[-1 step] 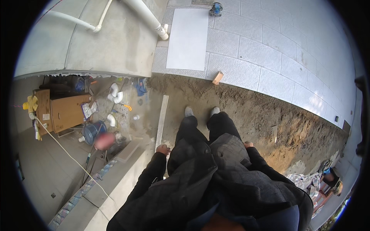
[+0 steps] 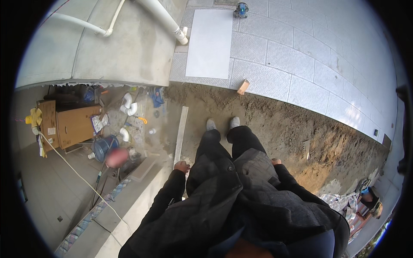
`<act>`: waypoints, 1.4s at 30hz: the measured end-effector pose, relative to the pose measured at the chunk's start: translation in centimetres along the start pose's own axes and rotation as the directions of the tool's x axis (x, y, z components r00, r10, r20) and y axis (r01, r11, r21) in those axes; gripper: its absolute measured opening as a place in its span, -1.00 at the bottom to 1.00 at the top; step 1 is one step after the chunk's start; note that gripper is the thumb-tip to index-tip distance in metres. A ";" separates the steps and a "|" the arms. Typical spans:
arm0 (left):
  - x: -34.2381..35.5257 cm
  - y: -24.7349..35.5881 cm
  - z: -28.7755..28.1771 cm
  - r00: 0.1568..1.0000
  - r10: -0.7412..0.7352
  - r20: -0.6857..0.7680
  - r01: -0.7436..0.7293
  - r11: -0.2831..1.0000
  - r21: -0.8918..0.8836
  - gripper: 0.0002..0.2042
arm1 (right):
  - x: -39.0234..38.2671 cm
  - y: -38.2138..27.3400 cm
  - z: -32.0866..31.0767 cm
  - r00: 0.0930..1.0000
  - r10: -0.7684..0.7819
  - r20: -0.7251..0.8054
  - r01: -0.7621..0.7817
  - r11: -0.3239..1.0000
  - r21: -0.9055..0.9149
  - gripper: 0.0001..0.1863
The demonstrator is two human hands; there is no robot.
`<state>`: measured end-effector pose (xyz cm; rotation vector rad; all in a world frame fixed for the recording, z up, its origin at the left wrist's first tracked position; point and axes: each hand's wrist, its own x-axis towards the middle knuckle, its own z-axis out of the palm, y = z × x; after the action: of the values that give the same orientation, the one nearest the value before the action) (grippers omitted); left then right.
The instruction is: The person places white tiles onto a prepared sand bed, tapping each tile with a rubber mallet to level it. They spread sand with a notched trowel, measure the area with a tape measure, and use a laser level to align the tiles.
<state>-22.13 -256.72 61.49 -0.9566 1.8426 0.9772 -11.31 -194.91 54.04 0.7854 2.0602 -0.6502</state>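
Note:
My left hand (image 2: 182, 166) hangs beside my left leg with its fingers curled in. What it holds, if anything, is hidden. A long pale straight bar (image 2: 181, 134) lies on the smoothed mortar, its near end appearing next to that hand; whether they touch I cannot tell. Beside my right thigh shows a small part of my right hand (image 2: 276, 161), its fingers mostly hidden. The trowel-like flat tool (image 2: 306, 149) rests on the rough mortar to the right.
Ahead, grey paving slabs (image 2: 284, 81) border the mortar, with a white panel (image 2: 209, 43), a blue device (image 2: 241, 9) and a small brown block (image 2: 243, 87) on them. At left are cardboard boxes (image 2: 77, 125), white pipe elbows (image 2: 129, 104), a blue bucket (image 2: 104, 147) and a hose (image 2: 81, 176).
My right foot has shifted left, nearer my left foot. My hands look almost unmoved.

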 end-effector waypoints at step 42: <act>16.7 50.3 -26.3 0.510 0.764 -0.394 -0.640 0.644 0.420 -0.46 | 5.9 -33.7 0.9 0.929 0.366 0.044 -0.359 0.868 0.344 -0.47</act>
<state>-80.49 -263.30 68.85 -0.2859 2.9070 0.9664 -37.91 -216.48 54.31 1.3521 1.7648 -0.7992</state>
